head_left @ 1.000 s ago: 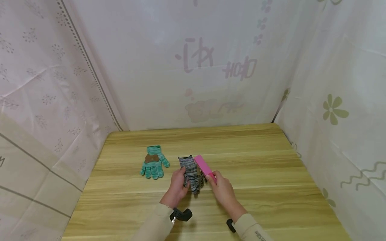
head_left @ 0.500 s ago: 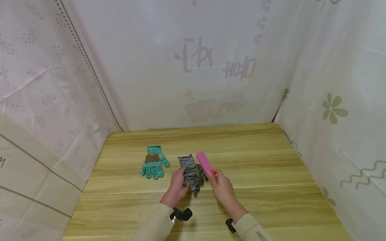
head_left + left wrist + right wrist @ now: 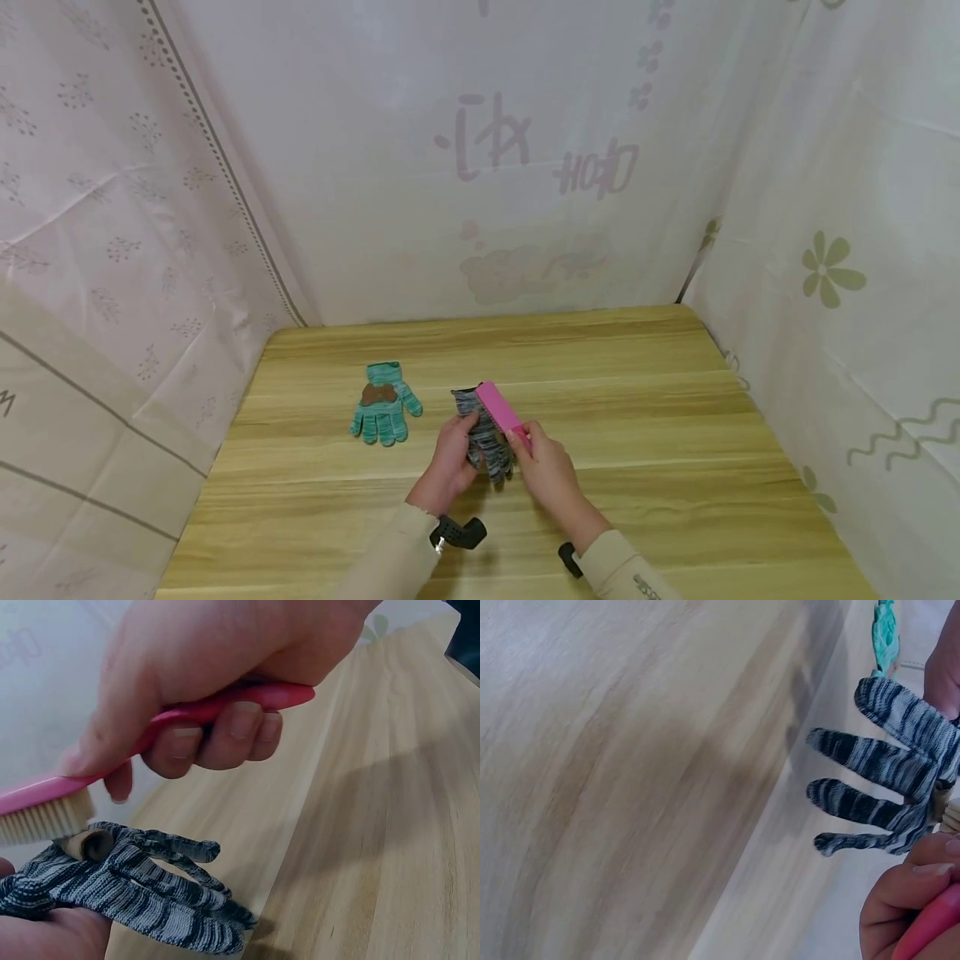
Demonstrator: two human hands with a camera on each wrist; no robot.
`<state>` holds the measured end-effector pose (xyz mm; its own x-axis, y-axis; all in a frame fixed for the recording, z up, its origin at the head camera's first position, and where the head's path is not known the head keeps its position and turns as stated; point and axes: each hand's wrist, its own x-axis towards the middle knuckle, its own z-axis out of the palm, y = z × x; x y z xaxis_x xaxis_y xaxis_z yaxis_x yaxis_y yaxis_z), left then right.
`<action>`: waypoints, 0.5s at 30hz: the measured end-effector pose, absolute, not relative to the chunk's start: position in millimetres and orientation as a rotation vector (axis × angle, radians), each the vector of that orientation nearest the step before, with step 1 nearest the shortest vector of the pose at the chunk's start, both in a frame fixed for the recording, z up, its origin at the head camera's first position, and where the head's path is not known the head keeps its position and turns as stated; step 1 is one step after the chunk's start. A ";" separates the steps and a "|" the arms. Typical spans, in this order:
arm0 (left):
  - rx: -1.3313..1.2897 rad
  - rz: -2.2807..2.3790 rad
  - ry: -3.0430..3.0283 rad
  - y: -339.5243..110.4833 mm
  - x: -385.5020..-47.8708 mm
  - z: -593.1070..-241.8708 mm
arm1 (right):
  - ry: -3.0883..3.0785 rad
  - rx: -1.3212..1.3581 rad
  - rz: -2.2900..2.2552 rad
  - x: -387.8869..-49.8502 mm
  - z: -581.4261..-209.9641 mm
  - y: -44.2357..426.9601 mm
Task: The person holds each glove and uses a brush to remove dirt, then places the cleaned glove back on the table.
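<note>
My left hand (image 3: 450, 462) holds a black-and-grey striped knit glove (image 3: 493, 454) a little above the table, its thumb on top near the cuff. My right hand (image 3: 551, 475) grips a pink brush (image 3: 497, 406) by the handle. Pale bristles (image 3: 49, 817) face down against the glove, beside a curled brown patch (image 3: 94, 844) in the left wrist view. Loose glove fingers (image 3: 862, 757) stick out past the brush in the right wrist view. The palm of my left hand is mostly hidden under the glove.
A green striped glove (image 3: 382, 421) with a brown patch lies flat on the wooden table (image 3: 637, 392), left of my hands. Patterned white curtains (image 3: 480, 208) enclose the table at the back and both sides. Black camera mounts (image 3: 459, 532) sit on the wrists.
The brush first lifted slightly away to the right, then came back left over the striped glove. My left hand has shifted a little right with the glove. The green glove stays put.
</note>
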<state>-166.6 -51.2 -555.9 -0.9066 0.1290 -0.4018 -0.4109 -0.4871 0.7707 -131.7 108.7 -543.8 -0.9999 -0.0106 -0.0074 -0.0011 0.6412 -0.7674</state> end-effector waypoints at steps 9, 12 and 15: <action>-0.401 2.437 1.399 -47.5 -168.0 -556.4 | 2.855 -0.024 -1.255 -134.4 -546.6 112.5; -0.420 2.449 1.391 -46.8 -167.5 -556.4 | 2.849 -0.016 -1.248 -135.2 -547.8 113.4; -0.422 2.449 1.398 -47.4 -166.5 -556.7 | 2.849 -0.001 -1.249 -135.3 -548.9 114.5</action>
<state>-166.5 -47.4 -556.7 -0.9152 0.1037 -0.3893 -0.3880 -0.4875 0.7822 -135.3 114.5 -548.9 -0.9995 -0.0131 -0.0279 0.0117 0.6779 -0.7351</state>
